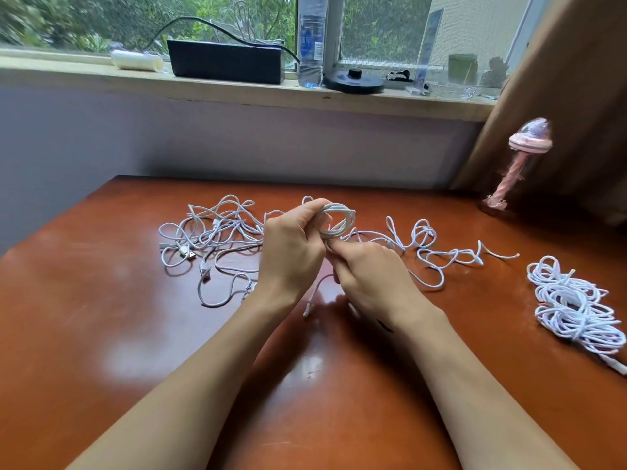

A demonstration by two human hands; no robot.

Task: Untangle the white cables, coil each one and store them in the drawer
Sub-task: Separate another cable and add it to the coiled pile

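The left hand has its fingers curled round a small coil of white cable, held up just above the wooden desk. The right hand sits close under it, fingertips pinching a strand where it leaves the loops. The cable's free end hangs down between the wrists to the desk.

This stuff looks light and limp, yet springy. I'd judge the loops will fan open the moment the grip slackens, so the place to hold is across all the turns at once, as the left hand does now. The sheath looks smooth, so a light pinch may let it slide. The plugs are the only stiff parts and a poor place to pull from.

To the left lies the tangle, several cables crossed over one another with USB plugs showing. To the right a kinked cable trails off alone, and well apart at the desk's right edge sits a heap of coiled cables. No drawer is in sight from here.
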